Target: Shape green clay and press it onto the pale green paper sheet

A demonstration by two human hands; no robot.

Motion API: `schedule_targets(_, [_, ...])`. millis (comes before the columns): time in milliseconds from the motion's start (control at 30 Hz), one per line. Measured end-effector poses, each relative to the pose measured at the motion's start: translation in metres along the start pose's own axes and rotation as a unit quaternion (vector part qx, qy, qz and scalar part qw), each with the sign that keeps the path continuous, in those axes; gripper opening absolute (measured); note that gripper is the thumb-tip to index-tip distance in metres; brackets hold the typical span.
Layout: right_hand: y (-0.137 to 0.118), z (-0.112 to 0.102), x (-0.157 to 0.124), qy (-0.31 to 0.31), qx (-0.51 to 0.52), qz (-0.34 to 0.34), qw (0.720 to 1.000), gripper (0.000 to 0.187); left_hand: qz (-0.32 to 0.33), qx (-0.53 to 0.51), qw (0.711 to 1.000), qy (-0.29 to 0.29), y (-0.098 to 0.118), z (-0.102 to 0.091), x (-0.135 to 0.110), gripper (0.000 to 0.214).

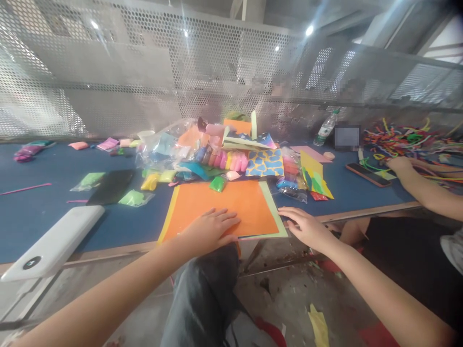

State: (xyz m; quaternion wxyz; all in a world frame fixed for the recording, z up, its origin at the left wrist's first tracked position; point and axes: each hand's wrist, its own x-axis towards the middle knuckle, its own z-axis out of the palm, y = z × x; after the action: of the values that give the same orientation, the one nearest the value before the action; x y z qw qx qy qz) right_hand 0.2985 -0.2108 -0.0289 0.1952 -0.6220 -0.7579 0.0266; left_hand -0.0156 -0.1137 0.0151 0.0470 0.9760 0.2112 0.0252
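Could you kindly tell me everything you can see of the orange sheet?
The orange sheet is a flat, matte rectangle of craft paper or card. It lies on a yellow sheet and a pale green sheet, whose edges show beyond it, on the blue table top. The left hand rests on its near edge.

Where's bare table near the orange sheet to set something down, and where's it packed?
Blue tabletop shows between the orange sheet, under the left hand, and the white panel at near left; also between the yellow-and-green paper pieces and the phone. Packed: behind the sheet, with clay packets, and far right, with pipe cleaners.
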Motion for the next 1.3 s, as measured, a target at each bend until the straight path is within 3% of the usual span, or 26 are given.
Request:
schedule_targets(100, [-0.002, -0.002, -0.003, -0.007, 0.035, -0.001, 0.999, 0.033, -0.02, -0.002, 1.0, -0.012, 0.001, -0.008, 0.003, 0.038])
schedule_targets(267, [-0.012, -0.005, -0.004, 0.045, 0.11, -0.038, 0.992, 0.037, -0.085, 0.036, 0.995, -0.029, 0.0, -0.02, 0.01, 0.032])
schedule_targets(400, [-0.024, -0.008, 0.003, 0.093, 0.178, -0.011, 0.98, 0.039, -0.062, 0.091, 0.993, -0.042, 0.003, -0.02, 0.003, 0.025])
schedule_targets(500, [-0.043, -0.008, 0.012, 0.102, 0.159, -0.006, 0.982, 0.034, -0.03, 0.097, 0.994, -0.032, 0.001, -0.015, -0.016, 0.032])
schedule_targets(667, [-0.1, 0.006, 0.034, 0.078, 0.104, -0.143, 0.981, 0.027, -0.071, 0.169, 0.981, 0.071, -0.014, -0.013, -0.057, 0.034])
schedule_targets(733, [-0.124, 0.017, 0.046, 0.068, 0.079, -0.16, 0.982, 0.023, -0.051, 0.205, 0.967, 0.144, -0.017, -0.014, -0.068, 0.031])
schedule_targets(800, [-0.142, 0.028, 0.058, 0.048, 0.038, -0.173, 0.983, 0.031, -0.018, 0.217, 0.953, 0.211, -0.017, -0.014, -0.077, 0.03])
schedule_targets(900, [-0.154, 0.04, 0.069, 0.015, -0.03, -0.203, 0.979, 0.025, -0.004, 0.214, 0.944, 0.252, -0.016, -0.009, -0.089, 0.028])
schedule_targets(967, [-0.153, 0.045, 0.071, 0.008, -0.046, -0.208, 0.977, 0.027, -0.04, 0.218, 0.94, 0.258, -0.02, -0.003, -0.1, 0.024])
schedule_targets(1167, [-0.142, 0.047, 0.069, 0.018, -0.015, -0.208, 0.978, 0.026, -0.272, 0.192, 0.911, 0.243, -0.042, 0.003, -0.128, 0.021])
schedule_targets(1300, [-0.143, 0.046, 0.07, 0.007, 0.019, -0.195, 0.981, 0.025, -0.292, 0.181, 0.913, 0.219, -0.043, 0.004, -0.132, 0.017])
